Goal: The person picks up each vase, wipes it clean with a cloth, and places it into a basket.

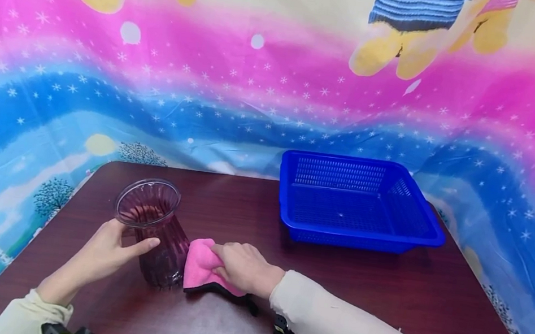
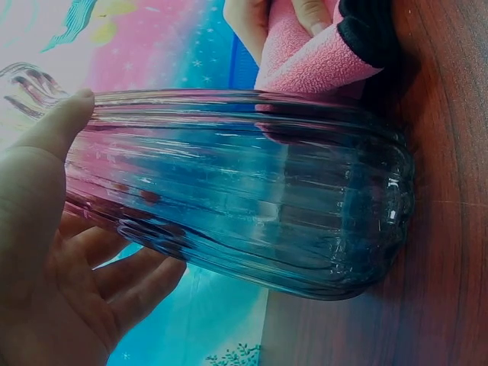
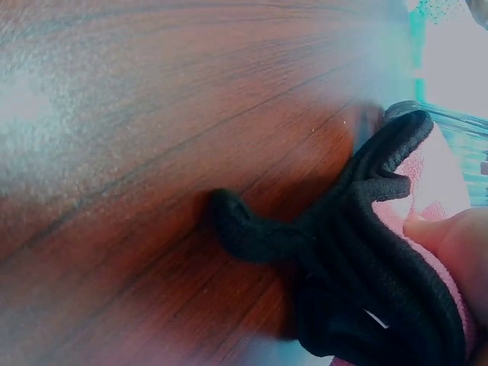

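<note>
My left hand [image 1: 103, 253] grips a fluted, purple-tinted glass vase [image 1: 165, 255] (at the left side of the dark brown table [image 1: 226, 207]); my right hand [image 1: 247, 268] pinches a pink, black-edged cloth [image 1: 199, 266] beside it.

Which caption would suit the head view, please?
Left fingers hold a ribbed vase, right fingers a pink cloth; blue basket behind.

Left fingers [image 2: 152, 286] curved, right fingers [image 1: 228, 253] curled

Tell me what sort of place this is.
Probably a makeshift indoor recording setup: a creased, printed snow-scene backdrop hangs close behind a dark wood-grain table, and a small black device sits at each of the person's wrists.
</note>
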